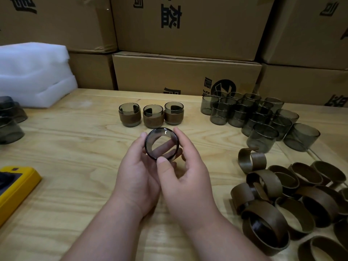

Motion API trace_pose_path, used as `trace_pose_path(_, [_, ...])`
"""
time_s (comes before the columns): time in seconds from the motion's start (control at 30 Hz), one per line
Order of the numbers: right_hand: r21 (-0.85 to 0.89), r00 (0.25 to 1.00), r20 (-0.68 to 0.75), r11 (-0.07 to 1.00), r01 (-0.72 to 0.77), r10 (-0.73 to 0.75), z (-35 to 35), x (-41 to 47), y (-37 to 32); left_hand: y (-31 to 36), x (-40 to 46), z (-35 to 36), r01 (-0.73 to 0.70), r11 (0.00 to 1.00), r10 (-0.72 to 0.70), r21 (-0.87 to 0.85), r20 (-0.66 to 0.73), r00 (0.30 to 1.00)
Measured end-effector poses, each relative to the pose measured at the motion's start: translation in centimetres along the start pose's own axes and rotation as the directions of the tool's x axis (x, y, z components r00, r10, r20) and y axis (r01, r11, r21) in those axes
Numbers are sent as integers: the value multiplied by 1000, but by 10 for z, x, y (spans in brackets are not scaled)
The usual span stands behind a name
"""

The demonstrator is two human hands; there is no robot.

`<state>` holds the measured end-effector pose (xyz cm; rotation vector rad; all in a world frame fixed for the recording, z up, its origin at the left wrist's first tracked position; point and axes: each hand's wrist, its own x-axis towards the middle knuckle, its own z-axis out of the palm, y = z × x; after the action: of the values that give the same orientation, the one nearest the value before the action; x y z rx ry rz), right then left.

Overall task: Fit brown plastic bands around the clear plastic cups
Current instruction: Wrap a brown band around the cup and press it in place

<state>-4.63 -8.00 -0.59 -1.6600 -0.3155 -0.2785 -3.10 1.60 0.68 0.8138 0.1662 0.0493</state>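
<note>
Head view: cup (pixel 161 143) held up over the middle of the desk (pixel 75 147), between both hands, mouth turned toward the camera, so axis pointing roughly from the person outward; left hand (pixel 137 172) curled round the left wall, fingers (pixel 162 146) visible through the clear bottom; right hand (pixel 188 166) curled on the right wall, thumb pressing the near rim; both sets of fingers clamped on the cup, none free. No band on this cup as far as seen; whether one is hidden behind it, cannot tell.

Loose bands (pixel 282 200) heaped on the desk to the right, well apart from the cup, nearer to the right hand than to the left; probably right hand to let go and reach there, left to keep the cup. Bands brown, open rings, some with ends overlapping, lying at mixed angles, a few interlocked; likely springy, may tangle when one is pulled.

Cup smoky clear, short, round, thin dark rim; probably slippery.

Beyond the hands, three finished cups (pixel 153 115) in a row, upright, each with a brown band round the lower wall; bare cups (pixel 259 117) crowded at the far right; many more to do.
</note>
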Motion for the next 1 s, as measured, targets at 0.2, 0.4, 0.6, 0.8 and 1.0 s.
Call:
trace_pose_path(0.2, [-13,993,-114,1000,-16,14,-1,1,-1,-1,-5,3,10,998,-13,54,65,998])
trace_pose_path(0.4, [-6,971,-241,1000,-9,8,-3,1,-2,-1,-10,3,-22,997,9,71,178,984])
trace_pose_path(0.6, [24,958,-287,999,21,-14,-5,6,1,-3,-8,1,-25,997,10,77,200,980])
trace_pose_path(0.8, [54,976,-218,999,8,4,-2,7,0,-3,-6,2,-15,1000,14,1,179,984])
trace_pose_path(1.0, [43,994,-94,998,-47,51,-2,5,1,-1,-3,3,-12,998,19,-66,95,995])
